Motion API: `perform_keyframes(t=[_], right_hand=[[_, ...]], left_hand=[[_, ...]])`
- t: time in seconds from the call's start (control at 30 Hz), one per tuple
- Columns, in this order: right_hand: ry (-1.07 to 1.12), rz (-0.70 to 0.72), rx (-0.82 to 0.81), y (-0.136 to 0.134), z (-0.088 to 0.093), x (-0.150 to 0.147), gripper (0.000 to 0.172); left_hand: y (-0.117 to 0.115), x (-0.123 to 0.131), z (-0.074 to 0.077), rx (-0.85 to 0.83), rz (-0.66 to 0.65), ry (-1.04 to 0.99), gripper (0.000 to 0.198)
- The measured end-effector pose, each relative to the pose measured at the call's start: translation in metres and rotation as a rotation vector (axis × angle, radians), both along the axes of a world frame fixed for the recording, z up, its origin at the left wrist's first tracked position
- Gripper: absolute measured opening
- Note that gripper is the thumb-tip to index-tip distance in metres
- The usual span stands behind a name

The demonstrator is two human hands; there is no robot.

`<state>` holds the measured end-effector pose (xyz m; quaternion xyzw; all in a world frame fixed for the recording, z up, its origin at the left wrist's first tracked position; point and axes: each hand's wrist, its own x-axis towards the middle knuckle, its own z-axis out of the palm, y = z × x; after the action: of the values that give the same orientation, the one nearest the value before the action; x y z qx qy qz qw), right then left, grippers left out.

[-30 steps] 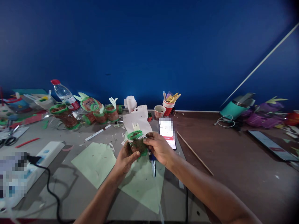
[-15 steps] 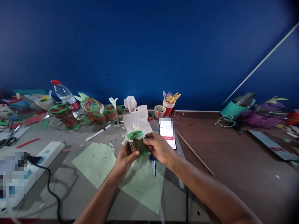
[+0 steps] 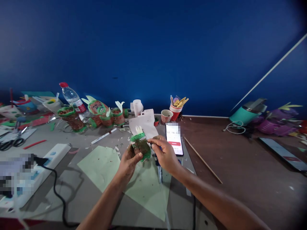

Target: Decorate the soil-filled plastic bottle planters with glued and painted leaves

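My left hand (image 3: 130, 160) is wrapped round a small green-rimmed pot (image 3: 141, 147) with a brown, soil-like body. White paper-like leaves stick up from its top, and it leans a little to the left. At the pot's right side is my right hand (image 3: 165, 153), thumb and forefinger pinched together close to its wall. Whatever those fingertips hold, if anything, is too small to make out. Below the hands lies a pale green paper sheet (image 3: 151, 195).
Similar green-rimmed pots (image 3: 72, 118) stand at the back left beside a plastic bottle (image 3: 76, 102). A lit phone (image 3: 174, 139), a paper cup (image 3: 166, 116) and a wooden stick (image 3: 203, 159) are to the right. A white power strip (image 3: 54, 155) and scissors (image 3: 15, 143) lie left.
My right fingers have shifted from gripping the pot's side to a pinch beside it. The pot has turned slightly in my left hand. The whole view has shifted a little.
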<state>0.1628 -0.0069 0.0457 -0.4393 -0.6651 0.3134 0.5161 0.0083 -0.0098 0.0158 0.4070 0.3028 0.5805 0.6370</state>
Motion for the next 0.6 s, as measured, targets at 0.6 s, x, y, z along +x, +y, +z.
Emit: perform_keyframes(t=[0.6], right_hand=[[0.203, 0.032, -0.315, -0.0011, -0.003, -0.0078, 0.024]], left_hand=[[0.0015, 0.0018, 0.0043, 0.053, 0.078, 0.136, 0.054]])
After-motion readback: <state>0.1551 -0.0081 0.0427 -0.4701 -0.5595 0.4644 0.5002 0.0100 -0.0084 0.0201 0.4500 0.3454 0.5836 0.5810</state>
